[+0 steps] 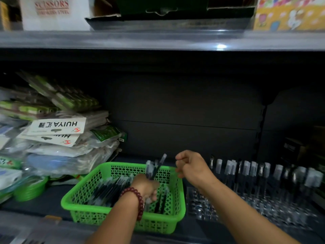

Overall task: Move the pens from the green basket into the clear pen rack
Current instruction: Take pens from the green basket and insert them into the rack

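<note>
Step in hand: pick-up. Left hand (147, 189) is gripping a bundle of pens (155, 167) upright inside the green basket (105, 221). Right hand (191, 167) is hovering beside the clear pen rack (219, 205), fingers curled, seemingly empty. Next, likely: pulling one pen free and slotting it upright. Readable: "HUIYA" packets (58, 125); "SCISSORS" box (51, 7).

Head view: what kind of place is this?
Likely a stationery shop's stock shelf: a white box printed SCISSORS on the upper shelf, stacked bagged packs with hang-tag cards at left, and a green basket of pens beside a clear pen rack with pens standing in a row.
</note>
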